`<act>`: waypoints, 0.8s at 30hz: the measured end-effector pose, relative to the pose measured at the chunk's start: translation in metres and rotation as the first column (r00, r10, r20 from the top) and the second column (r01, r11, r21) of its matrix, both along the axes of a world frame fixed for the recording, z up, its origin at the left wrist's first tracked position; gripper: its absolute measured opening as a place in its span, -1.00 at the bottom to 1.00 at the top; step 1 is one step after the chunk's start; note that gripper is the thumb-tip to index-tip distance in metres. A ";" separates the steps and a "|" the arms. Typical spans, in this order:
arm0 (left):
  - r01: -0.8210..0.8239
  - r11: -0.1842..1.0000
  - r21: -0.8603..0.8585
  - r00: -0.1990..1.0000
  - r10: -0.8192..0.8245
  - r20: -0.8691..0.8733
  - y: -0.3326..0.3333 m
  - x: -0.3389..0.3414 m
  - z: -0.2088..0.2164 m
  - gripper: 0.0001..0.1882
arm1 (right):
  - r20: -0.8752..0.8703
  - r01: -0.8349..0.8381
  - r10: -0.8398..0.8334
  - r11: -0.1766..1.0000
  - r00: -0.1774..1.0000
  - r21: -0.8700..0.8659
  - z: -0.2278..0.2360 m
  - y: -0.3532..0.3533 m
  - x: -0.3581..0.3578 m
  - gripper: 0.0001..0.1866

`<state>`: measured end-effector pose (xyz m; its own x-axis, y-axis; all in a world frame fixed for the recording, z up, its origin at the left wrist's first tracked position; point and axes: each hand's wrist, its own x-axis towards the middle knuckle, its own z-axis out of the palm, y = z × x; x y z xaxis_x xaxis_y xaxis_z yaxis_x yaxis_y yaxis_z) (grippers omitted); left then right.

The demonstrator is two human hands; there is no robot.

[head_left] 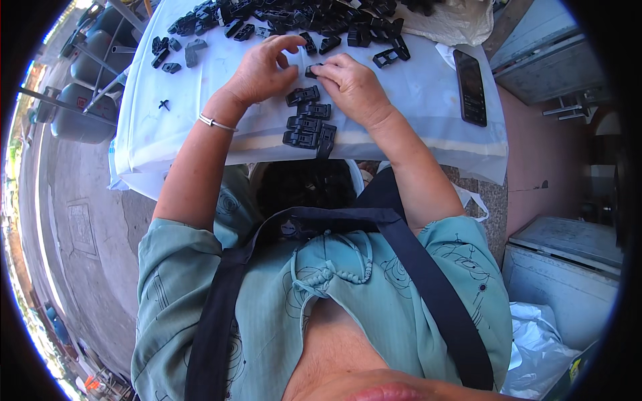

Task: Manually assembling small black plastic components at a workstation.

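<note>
My right hand [352, 85] pinches a small black plastic part [311, 71] between thumb and fingertips, just above the white-covered table. To its left, my left hand [267, 72] hovers with thumb and forefinger apart, holding nothing. Below the two hands, several black moulded plastic pieces [306, 123] lie in a short column that reaches the table's near edge. Beyond my fingers spreads a large heap of similar black parts [267, 15]. A few loose ones, such as a small black piece [172, 67], lie to the left.
A phone [472, 87] lies on the right of the table [414, 107]. A thin black cross-shaped bit [164, 105] is at the left. Below the near edge stands a white-rimmed bucket [359, 177] with dark contents. A pale sack [455, 23] sits at the far right.
</note>
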<state>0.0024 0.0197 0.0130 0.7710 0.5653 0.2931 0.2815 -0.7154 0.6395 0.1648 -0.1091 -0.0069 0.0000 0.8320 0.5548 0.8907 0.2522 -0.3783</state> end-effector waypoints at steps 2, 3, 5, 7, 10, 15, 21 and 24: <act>-0.015 0.989 0.146 1.000 0.015 0.004 0.010 0.005 -0.004 -0.59 | -0.077 -0.038 0.038 0.999 0.996 0.002 0.001 0.003 0.003 -0.82; -0.029 0.958 0.285 1.000 0.029 0.007 0.014 0.009 -0.006 -0.61 | -0.074 -0.038 0.038 0.999 0.997 0.006 0.003 0.002 0.005 -0.82; -0.033 0.915 0.401 0.999 0.047 -0.024 0.019 0.016 -0.011 -0.62 | -0.122 -0.085 0.086 0.996 0.989 0.010 0.006 -0.006 0.005 -0.77; 0.021 0.819 0.573 0.998 0.019 -0.063 0.025 0.022 -0.014 -0.61 | -0.038 0.151 -0.151 0.988 0.988 0.018 0.024 -0.012 0.018 -0.73; 0.055 0.919 0.390 0.990 0.000 -0.140 0.010 0.029 0.003 -0.66 | 0.154 0.485 -0.478 0.874 0.865 -0.014 0.022 -0.016 0.048 -0.66; 0.098 0.987 0.129 0.984 -0.077 -0.162 0.002 0.020 0.005 -0.69 | 0.079 0.345 -0.342 0.938 0.936 -0.034 0.007 -0.006 0.055 -0.69; -0.173 0.944 0.281 0.958 0.227 -0.176 0.001 0.020 0.004 -0.62 | -0.241 0.167 -0.234 0.949 0.942 -0.268 0.010 -0.007 0.046 -0.69; -0.139 0.943 0.302 0.989 0.147 -0.005 0.004 0.006 -0.008 -0.63 | 0.078 0.367 -0.360 0.923 0.930 -0.114 0.005 -0.011 0.052 -0.67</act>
<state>0.0083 0.0242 0.0047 0.6987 0.5593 0.4461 0.4090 -0.8239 0.3924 0.2163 -0.1200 -0.0015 0.2886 0.8427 0.4545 0.9322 -0.1391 -0.3340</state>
